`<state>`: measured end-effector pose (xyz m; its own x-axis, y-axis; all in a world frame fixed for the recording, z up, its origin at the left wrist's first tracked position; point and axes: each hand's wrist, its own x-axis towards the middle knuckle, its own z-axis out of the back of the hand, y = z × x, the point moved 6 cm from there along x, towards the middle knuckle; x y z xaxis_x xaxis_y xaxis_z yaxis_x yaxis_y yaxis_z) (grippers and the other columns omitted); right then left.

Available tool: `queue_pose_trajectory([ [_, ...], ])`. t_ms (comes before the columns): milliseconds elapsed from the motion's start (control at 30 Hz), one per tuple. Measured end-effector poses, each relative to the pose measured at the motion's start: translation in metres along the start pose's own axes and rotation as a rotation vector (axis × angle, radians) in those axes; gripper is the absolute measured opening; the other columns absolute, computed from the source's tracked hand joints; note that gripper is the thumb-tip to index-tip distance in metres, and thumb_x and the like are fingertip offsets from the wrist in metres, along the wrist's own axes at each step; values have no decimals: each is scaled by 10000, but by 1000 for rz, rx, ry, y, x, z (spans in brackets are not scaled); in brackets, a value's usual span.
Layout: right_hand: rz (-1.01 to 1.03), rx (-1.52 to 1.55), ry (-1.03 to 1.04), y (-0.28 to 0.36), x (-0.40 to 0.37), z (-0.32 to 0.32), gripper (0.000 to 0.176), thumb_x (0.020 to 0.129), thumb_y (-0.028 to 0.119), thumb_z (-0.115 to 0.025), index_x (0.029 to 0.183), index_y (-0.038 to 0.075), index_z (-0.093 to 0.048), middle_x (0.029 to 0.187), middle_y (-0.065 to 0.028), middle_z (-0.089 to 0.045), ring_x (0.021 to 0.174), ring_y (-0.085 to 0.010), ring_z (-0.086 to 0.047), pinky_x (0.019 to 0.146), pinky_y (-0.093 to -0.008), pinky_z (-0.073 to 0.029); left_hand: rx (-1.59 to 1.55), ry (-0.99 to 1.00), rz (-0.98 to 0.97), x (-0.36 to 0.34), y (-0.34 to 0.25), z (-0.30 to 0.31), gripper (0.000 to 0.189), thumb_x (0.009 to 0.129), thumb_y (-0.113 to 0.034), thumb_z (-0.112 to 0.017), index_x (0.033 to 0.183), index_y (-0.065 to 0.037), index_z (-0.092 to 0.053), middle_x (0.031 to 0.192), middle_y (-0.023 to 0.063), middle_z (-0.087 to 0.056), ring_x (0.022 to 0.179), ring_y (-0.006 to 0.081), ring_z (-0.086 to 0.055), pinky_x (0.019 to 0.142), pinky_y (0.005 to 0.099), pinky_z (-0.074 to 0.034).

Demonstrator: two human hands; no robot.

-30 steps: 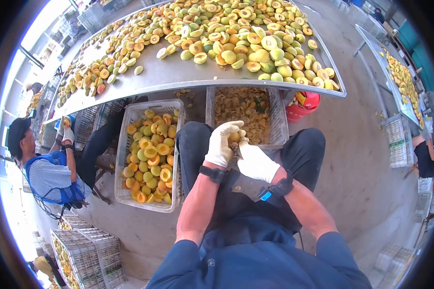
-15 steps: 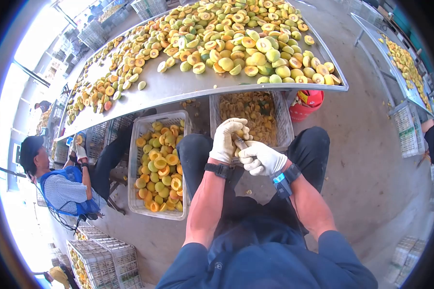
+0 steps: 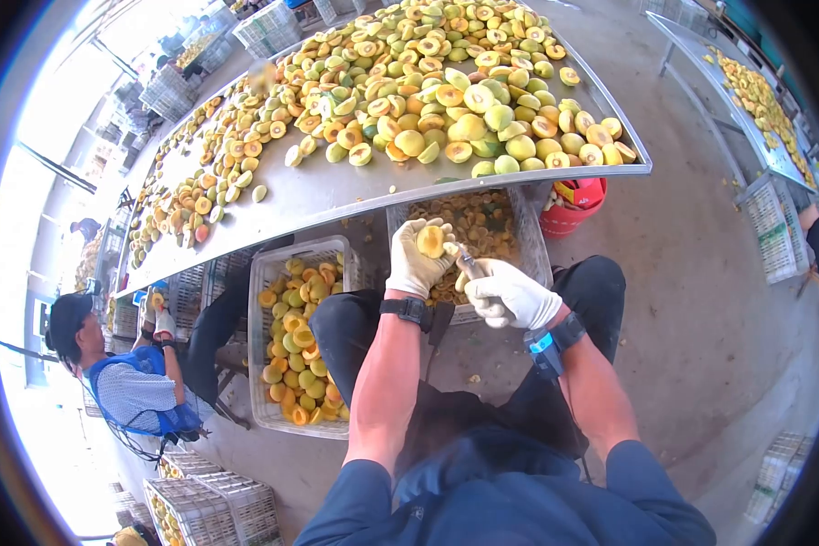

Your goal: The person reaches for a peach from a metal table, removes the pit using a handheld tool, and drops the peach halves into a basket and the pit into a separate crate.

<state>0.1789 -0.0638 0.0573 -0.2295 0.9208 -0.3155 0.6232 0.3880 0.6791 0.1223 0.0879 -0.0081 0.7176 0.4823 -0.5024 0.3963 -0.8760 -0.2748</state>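
Observation:
My left hand (image 3: 413,264), in a white glove, is closed round a yellow peach half (image 3: 430,241), its cut face turned up. In my gloved right hand (image 3: 511,293) I grip a small metal pitting tool (image 3: 467,262). The tool's tip points at the left hand's fingers, close beside the peach half. Below both hands stands a crate (image 3: 535,238) of brownish pits and scraps. To the left, a white plastic crate (image 3: 258,364) holds many hollowed peach halves.
A metal table (image 3: 291,196) heaped with halved peaches (image 3: 409,141) spans the front. Under its right corner stands a red bucket (image 3: 566,218). A co-worker (image 3: 136,382) sits at the left. Another table (image 3: 701,82) stands far right, stacked crates (image 3: 218,505) lower left.
My hands have drawn slightly apart. The left has turned so the peach half's cut face shows, and the tool has shifted right, away from the fruit. The whole view has shifted slightly.

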Motion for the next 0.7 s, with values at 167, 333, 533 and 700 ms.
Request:
queue_pose_trajectory([
  [167, 293, -1672, -753, 20, 15, 37, 482, 835, 109, -504, 1284, -62, -471, 889, -228, -641, 746, -371, -667, 687, -469, -535, 532, -97, -265, -8, -26, -18, 266, 881, -88, -594, 1135, -11, -601, 1044, 112, -645, 922, 249, -627, 845, 419, -538],
  [333, -50, -1761, -634, 26, 21, 47, 766, 839, 96, -483, 1545, 114, -187, 1004, -235, -676, 873, -359, -679, 762, -472, -536, 720, -32, -415, -34, -77, -39, 232, 902, -131, -669, 1097, -13, -624, 998, 94, -666, 903, 210, -656, 799, 351, -557],
  [533, 98, -1634, -613, 26, 22, 48, 758, 843, 92, -462, 1545, 121, -180, 995, -231, -675, 892, -398, -659, 826, -479, -508, 1690, -351, -642, -95, -182, -28, 252, 863, -207, -676, 995, 7, -671, 859, 109, -697, 803, 261, -688, 756, 339, -555],
  [700, 60, -1603, -546, 24, 27, 42, 568, 886, 147, -423, 1436, 14, -381, 985, -253, -676, 899, -421, -655, 814, -507, -504, 2455, -807, -710, -118, -219, -3, 259, 775, -272, -673, 835, -25, -724, 804, 203, -697, 772, 350, -685, 762, 421, -539],
])
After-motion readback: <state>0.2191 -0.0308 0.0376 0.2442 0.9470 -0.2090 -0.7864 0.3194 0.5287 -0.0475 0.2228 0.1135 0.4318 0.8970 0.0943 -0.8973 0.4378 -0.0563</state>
